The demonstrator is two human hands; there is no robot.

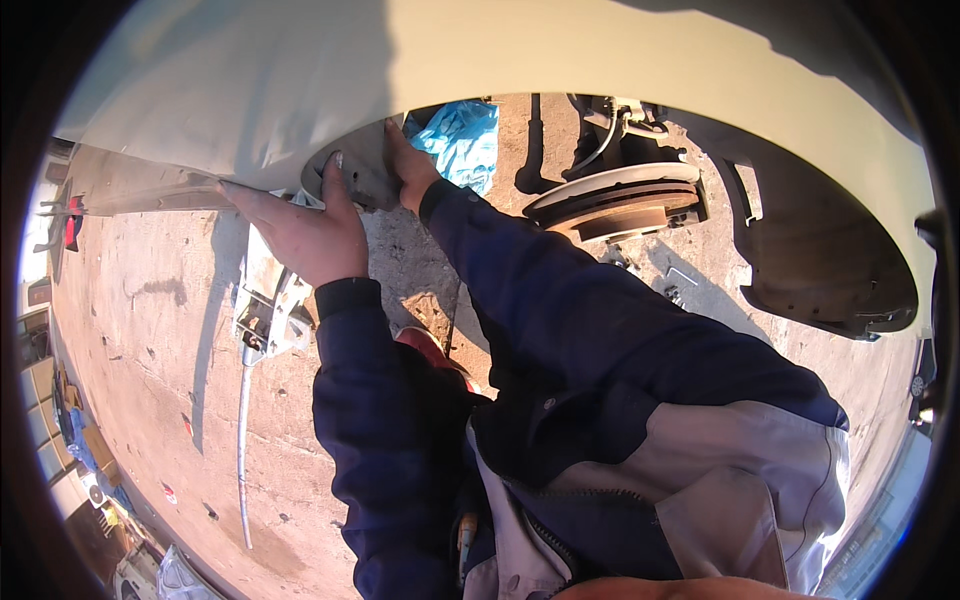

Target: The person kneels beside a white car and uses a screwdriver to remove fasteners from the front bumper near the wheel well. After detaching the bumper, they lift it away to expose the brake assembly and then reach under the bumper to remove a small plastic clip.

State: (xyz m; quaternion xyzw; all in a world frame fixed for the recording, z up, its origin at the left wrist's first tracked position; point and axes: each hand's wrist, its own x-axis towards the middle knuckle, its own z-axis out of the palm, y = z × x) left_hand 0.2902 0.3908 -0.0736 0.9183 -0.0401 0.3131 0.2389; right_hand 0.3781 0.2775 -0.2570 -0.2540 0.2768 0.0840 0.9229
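Note:
A pale car fender (480,55) arches across the top of the view, its lower corner in shadow. My left hand (310,238) rests against that corner, thumb raised on it and forefinger stretched along the bottom edge. On the other side of the corner, my right hand (408,172) reaches into the wheel arch and grips the edge. One of its digits lies straight along the panel; the others are hidden behind it. Between both hands is the grey curved end piece (365,182) of the fender.
A rusty brake disc (620,205) sits bare in the arch, beside a dark wheel-arch liner (830,250). Behind my right hand lies a blue plastic bag (465,135). A floor jack (262,300) with its long handle (244,450) stands left. Small tools (676,290) lie on the concrete.

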